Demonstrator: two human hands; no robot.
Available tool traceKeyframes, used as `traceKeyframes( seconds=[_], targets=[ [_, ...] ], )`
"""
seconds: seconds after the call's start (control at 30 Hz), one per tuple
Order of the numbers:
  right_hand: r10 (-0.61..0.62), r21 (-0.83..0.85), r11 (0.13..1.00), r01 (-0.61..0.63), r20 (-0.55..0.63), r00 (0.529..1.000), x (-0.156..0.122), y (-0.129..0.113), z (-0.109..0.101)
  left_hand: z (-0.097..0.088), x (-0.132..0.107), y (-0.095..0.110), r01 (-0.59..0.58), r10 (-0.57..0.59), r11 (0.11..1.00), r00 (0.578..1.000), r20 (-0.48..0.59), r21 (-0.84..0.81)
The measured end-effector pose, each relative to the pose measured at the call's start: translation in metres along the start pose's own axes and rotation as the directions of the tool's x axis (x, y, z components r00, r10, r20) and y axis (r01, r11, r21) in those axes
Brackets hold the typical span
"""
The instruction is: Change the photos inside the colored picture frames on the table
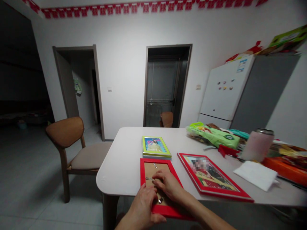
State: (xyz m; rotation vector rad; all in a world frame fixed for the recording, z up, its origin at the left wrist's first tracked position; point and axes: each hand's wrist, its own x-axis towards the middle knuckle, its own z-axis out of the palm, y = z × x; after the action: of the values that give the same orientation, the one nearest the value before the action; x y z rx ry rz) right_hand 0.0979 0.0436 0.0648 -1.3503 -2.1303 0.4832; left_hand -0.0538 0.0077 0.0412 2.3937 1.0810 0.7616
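A red picture frame (142, 169) lies face down at the table's near edge, its brown backing board (150, 169) upward. Small metal clips (155, 165) are fixed on the board. My left hand (143, 204) grips the frame's lower left side, fingers over the backing and thumb low at the near edge. My right hand (169, 185) reaches across the board with bent fingers, its fingertips at a metal clip (149, 178) left of the middle. Both hands hide part of the backing. A second red picture frame (216, 174) lies face up to the right, a photo in it.
Beyond the red frame is a yellow-green picture frame (156, 146), face up on the white table (120, 159). At right are a green packet (216, 135), a pink bottle (257, 145) and white tissue (256, 174). A wooden chair (66, 132) stands left.
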Motion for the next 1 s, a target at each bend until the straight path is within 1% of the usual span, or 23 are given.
traceKeyframes(
  seconds=[0.13,0.2,0.33,0.47,0.57,0.7,0.77,0.83,0.93,1.0],
  targets=[
    [0.03,-0.101,0.994,-0.028,0.015,0.999,0.022,-0.011,0.014,0.0,0.0,0.0,0.008,-0.008,1.0,1.0,-0.015,0.011],
    [0.042,-0.155,0.987,-0.043,-0.014,0.999,0.027,-0.011,0.019,0.0,0.0,0.0,0.012,-0.012,1.0,1.0,-0.021,0.011],
    [0.025,-0.223,0.974,-0.039,-0.065,0.998,0.031,0.004,0.022,0.002,0.0,0.0,0.017,-0.017,1.0,1.0,-0.019,0.005],
    [0.099,-0.29,0.947,-0.141,-0.155,0.983,0.038,0.024,0.016,0.004,0.0,-0.004,0.034,-0.034,0.999,0.999,-0.001,0.001],
    [0.118,-0.299,0.942,-0.155,-0.139,0.983,0.044,0.032,0.015,0.005,-0.001,-0.006,0.026,-0.026,1.0,1.0,-0.007,0.012],
    [0.123,-0.283,0.947,-0.152,-0.12,0.985,0.046,0.029,0.017,0.004,-0.001,-0.005,0.02,-0.02,1.0,1.0,-0.001,0.009],
    [0.128,-0.28,0.947,-0.159,-0.126,0.984,0.043,0.025,0.016,0.005,0.0,-0.006,0.022,-0.022,1.0,1.0,-0.003,0.006],
    [0.123,-0.278,0.948,-0.158,-0.139,0.983,0.034,0.021,0.01,0.007,0.001,-0.007,0.03,-0.03,1.0,1.0,-0.006,0.009],
    [0.105,-0.279,0.95,-0.141,-0.138,0.985,0.009,0.016,-0.005,0.008,0.002,-0.01,0.032,-0.032,0.999,0.999,0.008,0.012],
    [0.121,-0.3,0.943,-0.144,-0.093,0.988,-0.01,0.012,-0.015,0.008,0.002,-0.011,0.029,-0.029,0.999,0.999,0.015,0.02]
  ],
)
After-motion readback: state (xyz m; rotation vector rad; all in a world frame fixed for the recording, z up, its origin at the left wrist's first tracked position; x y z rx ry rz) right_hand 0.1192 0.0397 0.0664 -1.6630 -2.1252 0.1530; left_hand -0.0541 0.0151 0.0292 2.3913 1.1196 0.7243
